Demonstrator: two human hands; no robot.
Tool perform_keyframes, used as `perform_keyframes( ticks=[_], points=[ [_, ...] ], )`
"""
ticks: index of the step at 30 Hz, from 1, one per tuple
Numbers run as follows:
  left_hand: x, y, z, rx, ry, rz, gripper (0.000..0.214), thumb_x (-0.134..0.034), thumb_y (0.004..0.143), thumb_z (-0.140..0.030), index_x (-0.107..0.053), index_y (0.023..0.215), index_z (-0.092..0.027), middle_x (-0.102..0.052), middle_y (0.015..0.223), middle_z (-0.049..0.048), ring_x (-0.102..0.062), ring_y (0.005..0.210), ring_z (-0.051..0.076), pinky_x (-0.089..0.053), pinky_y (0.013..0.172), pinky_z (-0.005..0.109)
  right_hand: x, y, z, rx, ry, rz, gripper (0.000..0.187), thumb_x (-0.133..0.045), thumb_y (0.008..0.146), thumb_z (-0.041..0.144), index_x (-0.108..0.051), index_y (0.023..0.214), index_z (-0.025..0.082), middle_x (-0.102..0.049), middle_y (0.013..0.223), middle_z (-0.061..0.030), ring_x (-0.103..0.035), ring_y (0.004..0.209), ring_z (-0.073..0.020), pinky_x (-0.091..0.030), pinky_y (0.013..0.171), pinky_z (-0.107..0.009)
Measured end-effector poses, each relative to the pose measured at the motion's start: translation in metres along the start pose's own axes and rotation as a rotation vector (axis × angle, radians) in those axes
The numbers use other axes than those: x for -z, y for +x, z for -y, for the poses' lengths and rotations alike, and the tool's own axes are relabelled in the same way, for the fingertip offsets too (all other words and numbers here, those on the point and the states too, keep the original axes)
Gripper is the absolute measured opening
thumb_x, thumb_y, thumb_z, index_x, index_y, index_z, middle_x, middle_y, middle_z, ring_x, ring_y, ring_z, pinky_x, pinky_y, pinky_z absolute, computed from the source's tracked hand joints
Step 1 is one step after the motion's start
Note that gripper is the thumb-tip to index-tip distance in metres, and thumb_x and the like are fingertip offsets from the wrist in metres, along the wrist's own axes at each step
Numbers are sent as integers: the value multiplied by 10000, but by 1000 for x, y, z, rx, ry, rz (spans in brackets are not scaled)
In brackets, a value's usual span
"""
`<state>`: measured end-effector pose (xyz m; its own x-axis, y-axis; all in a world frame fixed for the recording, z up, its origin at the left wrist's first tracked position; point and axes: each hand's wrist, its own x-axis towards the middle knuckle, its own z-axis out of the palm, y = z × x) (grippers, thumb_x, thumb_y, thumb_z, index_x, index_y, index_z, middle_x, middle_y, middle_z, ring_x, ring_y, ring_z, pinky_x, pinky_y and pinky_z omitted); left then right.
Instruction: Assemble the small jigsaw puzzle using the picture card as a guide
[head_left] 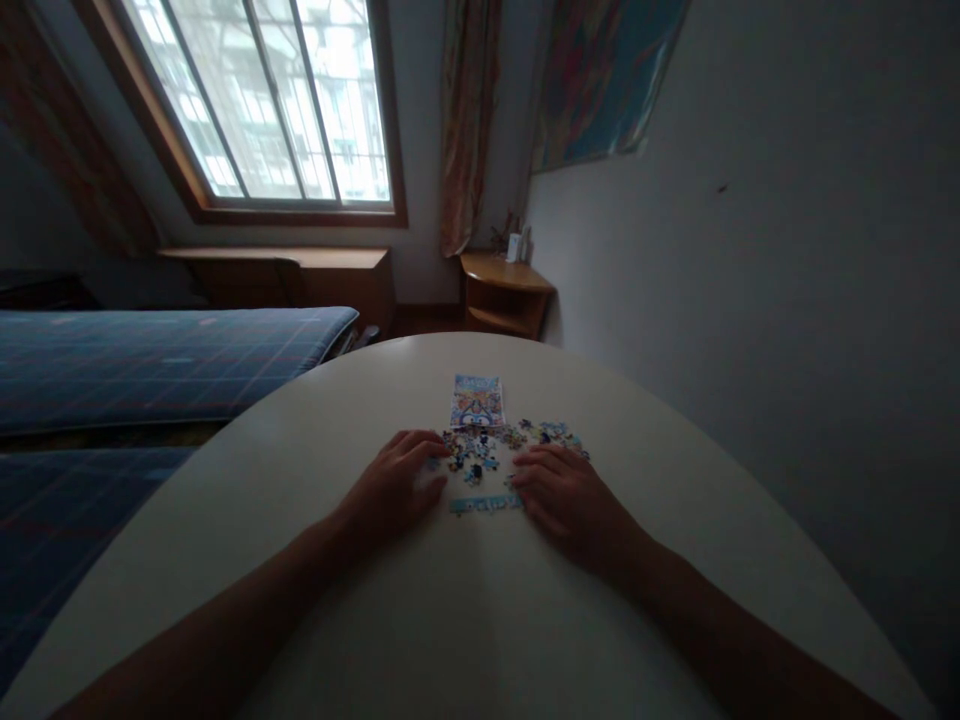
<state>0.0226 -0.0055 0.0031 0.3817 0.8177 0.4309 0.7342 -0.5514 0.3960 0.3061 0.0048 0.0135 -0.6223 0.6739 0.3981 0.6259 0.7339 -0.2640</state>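
Loose jigsaw puzzle pieces (477,445) lie in a pile on the white round table (465,620). Nearer to me is a joined strip of blue puzzle pieces (486,504). My left hand (397,482) rests at the left side of the pile, thumb apart from the fingers, fingertips at the nearest pieces. On the other side my right hand (564,495) lies with its fingers stretched out, by the strip's right end and some loose pieces. Its fingertips cover part of that end, and anything under them is hidden. Behind the pile lies a small printed picture sheet (478,401).
A bed with a blue checked mattress (165,365) stands left of the table. A wall (787,330) runs along the right. Beyond the table are a wooden corner shelf (506,272), a low wooden desk (330,258) and a barred window (262,100).
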Motion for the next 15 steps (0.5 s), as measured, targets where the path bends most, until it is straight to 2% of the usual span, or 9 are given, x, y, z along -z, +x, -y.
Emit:
perform_keyframes(
  ticks=[3,7,12,15],
  points=[
    [3,-1,-6,-143,-34,56,215,-593,873,-223,-635,1084,-234,-665,1150,80,-586,1110,241,-456,1030,453,0,1,3,-32,1,0,195,-560,898,187,-680,1049,215,-701,1122,-85,-589,1119,-257,-439,1030,-487],
    [5,-3,-10,-291,-43,177,149,-587,899,-225,-673,1017,-255,-682,1073,57,-607,1032,210,-471,961,390,1,0,3,-91,-55,3,233,-562,913,203,-710,1092,223,-694,1145,-89,-590,1109,-269,-451,1005,-493],
    [5,-2,-11,-306,-35,203,120,-581,936,-243,-687,990,-260,-698,1027,40,-614,984,195,-468,926,359,4,-2,-7,-196,-116,-15,197,-586,920,288,-755,999,227,-707,1126,-95,-611,1080,-284,-481,959,-502],
    [5,-1,-13,-324,-58,192,122,-570,951,-248,-691,969,-248,-709,1004,42,-620,962,187,-470,913,348,5,-4,-15,-228,-116,-32,157,-628,884,276,-763,953,238,-714,1114,-88,-616,1071,-287,-484,950,-496]
  ],
)
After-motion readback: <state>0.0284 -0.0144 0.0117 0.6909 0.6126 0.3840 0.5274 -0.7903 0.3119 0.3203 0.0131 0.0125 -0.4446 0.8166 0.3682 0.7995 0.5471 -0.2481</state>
